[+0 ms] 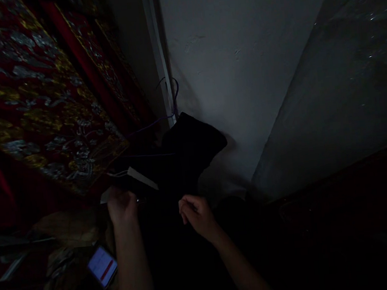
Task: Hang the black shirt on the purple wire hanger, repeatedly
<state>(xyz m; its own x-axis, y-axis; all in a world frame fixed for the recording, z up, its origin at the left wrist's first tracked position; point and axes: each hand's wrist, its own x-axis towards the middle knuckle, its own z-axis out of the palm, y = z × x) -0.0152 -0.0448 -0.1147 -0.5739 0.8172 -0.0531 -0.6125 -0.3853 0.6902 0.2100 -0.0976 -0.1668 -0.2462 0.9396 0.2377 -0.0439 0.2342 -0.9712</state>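
Note:
The scene is very dark. My left hand [121,205] is closed beside a pale strip [142,178] with a thin white cord at its upper end. A whitish edge shows left of the fist and a small glint at its right; what it grips cannot be made out. My right hand [197,213] has its fingers curled together over the black area in front of me, and anything in them is hidden. Beyond both hands lies a black cloth-like thing [196,140], its pointed end rising against the wall.
Red fabric with gold and silver embroidery [50,94] hangs at the left. A pale wall [239,46] stands ahead, with a narrow upright pole [159,44] and a dark blue cord [177,90] tied round it. A lit phone [102,265] lies at lower left.

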